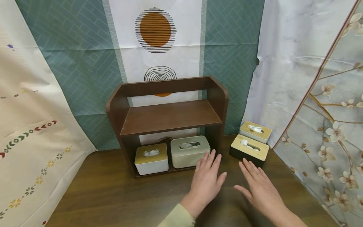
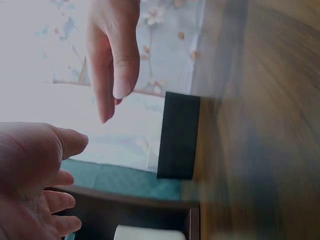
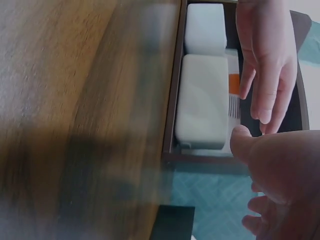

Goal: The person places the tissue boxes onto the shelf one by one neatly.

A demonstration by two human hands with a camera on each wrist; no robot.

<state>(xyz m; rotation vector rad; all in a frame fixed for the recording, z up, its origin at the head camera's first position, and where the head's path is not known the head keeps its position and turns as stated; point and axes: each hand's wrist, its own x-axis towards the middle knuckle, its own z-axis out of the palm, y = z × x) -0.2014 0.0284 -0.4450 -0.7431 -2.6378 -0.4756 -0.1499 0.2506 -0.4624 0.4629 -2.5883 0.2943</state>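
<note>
My left hand (image 1: 206,179) hovers over the table in front of the shelf's right end, fingers straight and holding nothing. Its fingertips overlap the grey-beige tissue box (image 1: 189,153) in the head view. To its right, my right hand (image 1: 258,186) is held with fingers extended and thumb apart, also holding nothing. Its fingertips point at the black tissue box with a wooden lid (image 1: 249,150). Behind that box stands a white tissue box with a wooden lid (image 1: 256,130). On the lower shelf, left of the grey-beige box, sits another white, wooden-lidded tissue box (image 1: 152,159).
A dark brown two-tier shelf (image 1: 170,116) stands at the back of the wooden table (image 1: 113,195), its upper tier bare. Patterned cloths hang behind it, with a cream cloth (image 1: 42,126) at left and a floral cloth (image 1: 331,142) at right.
</note>
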